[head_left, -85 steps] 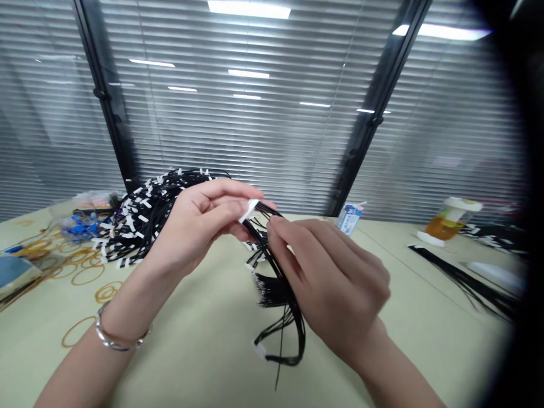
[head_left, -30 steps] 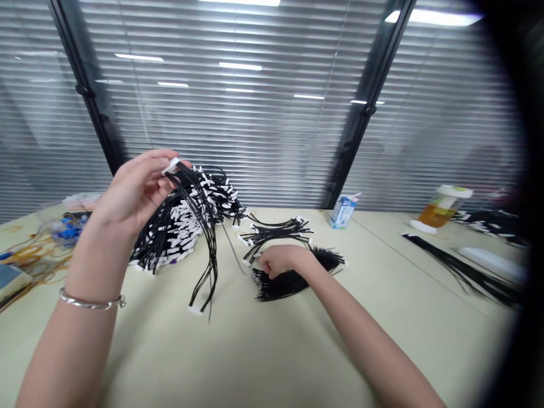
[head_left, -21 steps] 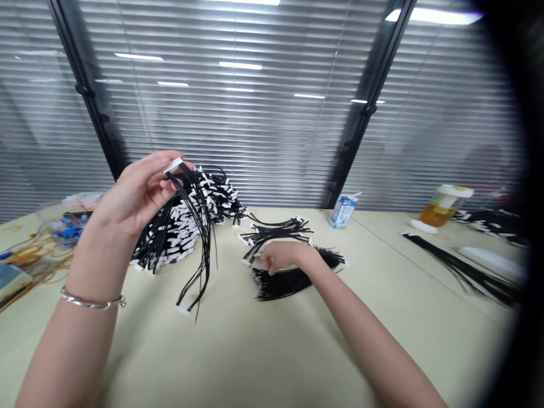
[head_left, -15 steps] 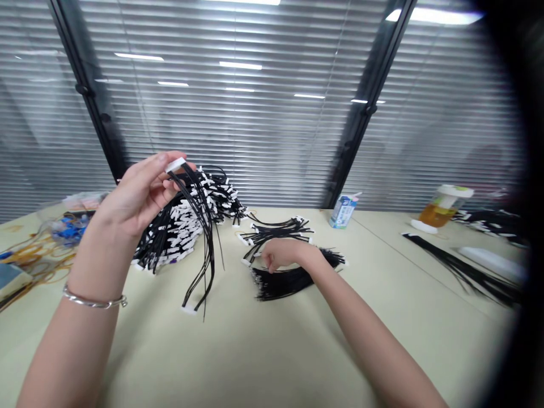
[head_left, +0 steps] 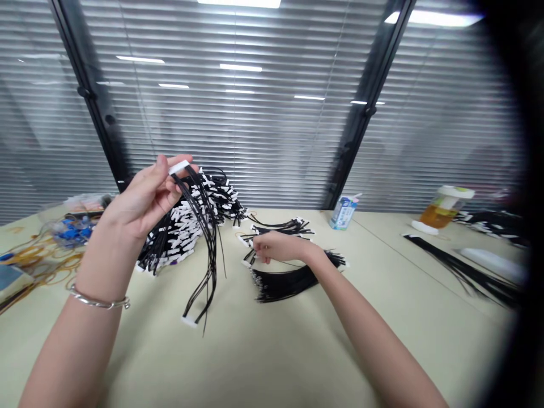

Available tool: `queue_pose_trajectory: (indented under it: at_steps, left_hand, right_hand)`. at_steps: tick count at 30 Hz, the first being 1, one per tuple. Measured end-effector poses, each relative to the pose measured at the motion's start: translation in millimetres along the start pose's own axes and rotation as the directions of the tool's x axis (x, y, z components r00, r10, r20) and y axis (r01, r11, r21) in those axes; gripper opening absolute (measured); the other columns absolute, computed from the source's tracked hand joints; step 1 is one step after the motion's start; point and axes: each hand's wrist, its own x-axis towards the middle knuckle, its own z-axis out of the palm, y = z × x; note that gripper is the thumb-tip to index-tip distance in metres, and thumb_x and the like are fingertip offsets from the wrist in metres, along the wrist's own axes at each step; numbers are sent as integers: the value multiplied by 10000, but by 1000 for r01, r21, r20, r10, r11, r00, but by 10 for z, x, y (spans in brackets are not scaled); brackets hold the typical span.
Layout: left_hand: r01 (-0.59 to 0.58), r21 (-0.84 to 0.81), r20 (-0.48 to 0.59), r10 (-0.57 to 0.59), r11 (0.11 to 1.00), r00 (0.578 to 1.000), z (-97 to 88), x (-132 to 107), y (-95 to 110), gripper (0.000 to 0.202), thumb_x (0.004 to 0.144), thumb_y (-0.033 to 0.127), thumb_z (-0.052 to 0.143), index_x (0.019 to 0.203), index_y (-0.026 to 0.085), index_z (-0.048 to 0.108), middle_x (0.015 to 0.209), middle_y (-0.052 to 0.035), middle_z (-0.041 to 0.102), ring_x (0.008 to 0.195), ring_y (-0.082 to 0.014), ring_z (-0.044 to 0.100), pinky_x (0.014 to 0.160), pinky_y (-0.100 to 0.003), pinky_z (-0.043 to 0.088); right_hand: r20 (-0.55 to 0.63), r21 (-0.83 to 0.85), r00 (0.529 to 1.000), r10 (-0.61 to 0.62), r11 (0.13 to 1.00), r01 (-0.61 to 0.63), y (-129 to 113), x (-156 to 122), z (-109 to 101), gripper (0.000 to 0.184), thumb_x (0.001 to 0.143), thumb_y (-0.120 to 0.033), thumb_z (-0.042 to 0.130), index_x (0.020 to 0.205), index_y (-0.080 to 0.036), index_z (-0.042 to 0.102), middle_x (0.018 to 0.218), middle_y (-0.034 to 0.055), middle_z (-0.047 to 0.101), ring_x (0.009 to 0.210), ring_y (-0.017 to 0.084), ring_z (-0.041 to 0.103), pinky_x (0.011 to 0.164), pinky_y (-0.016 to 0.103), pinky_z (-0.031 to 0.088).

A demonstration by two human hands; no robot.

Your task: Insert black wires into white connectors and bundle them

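My left hand is raised above the table and pinches the white connector of a black wire harness. The harness wires hang down to a second white connector just above the tabletop. My right hand hovers closed just over a fan of loose black wires, fingers pinched on a thin black wire. Behind my left hand lies a big heap of black harnesses with white connectors. A smaller bunch of harnesses lies beyond my right hand.
Yellow rubber bands and blue parts lie at the far left. A small drink carton and a jar of amber liquid stand at the back. More black wires lie on the right. Window blinds close off the far side.
My left hand carried the harness up and left, away from my right hand. My right hand dropped to the loose wires, pinched one, and has now lifted slightly toward the left.
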Motion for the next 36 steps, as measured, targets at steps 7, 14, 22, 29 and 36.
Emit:
queue_pose_trajectory:
  at_steps: [7,14,22,29,36]
  left_hand:
    - [43,38,103,-47,998,994,50,2,-57,189,877,82,554,1043,72,644,1003,-72,664,720,-64,632,641,-66,536]
    - [72,144,66,-83,987,994,299,-37,-233,167,789,76,638,936,144,679,809,-16,643,637,-93,658,618,-126,567]
    - [119,121,78,-129,985,989,628,-237,-271,137,771,97,674,878,172,714,765,14,651,649,-64,637,603,-94,547]
    - [218,11,125,-218,976,968,678,-301,-261,140,788,89,651,888,161,718,709,3,662,643,-63,649,573,-64,537]
    - [321,-111,179,-299,940,937,658,-286,-307,155,793,61,633,903,144,704,761,-16,685,630,-64,658,565,-49,533]
  right_hand:
    - [-708,158,705,-41,964,214,-658,-152,-133,216,962,-383,284,1050,-217,391,757,-22,485,608,80,484,571,216,405]
    - [-859,-104,440,-263,930,353,-1445,-610,55,69,890,-238,537,928,-238,595,825,-43,599,609,43,525,510,184,385]
    - [-834,-274,440,-332,943,190,-1531,-683,104,43,875,-153,536,858,-192,543,683,-88,508,513,6,360,496,171,317]
    - [-834,-352,428,-348,933,73,-1603,-793,89,59,852,-148,536,808,-187,536,594,-88,466,500,19,375,468,192,295]
    - [-829,-494,316,-462,869,-25,-1620,-825,90,63,847,-149,539,792,-179,542,533,-75,456,442,34,366,439,230,269]
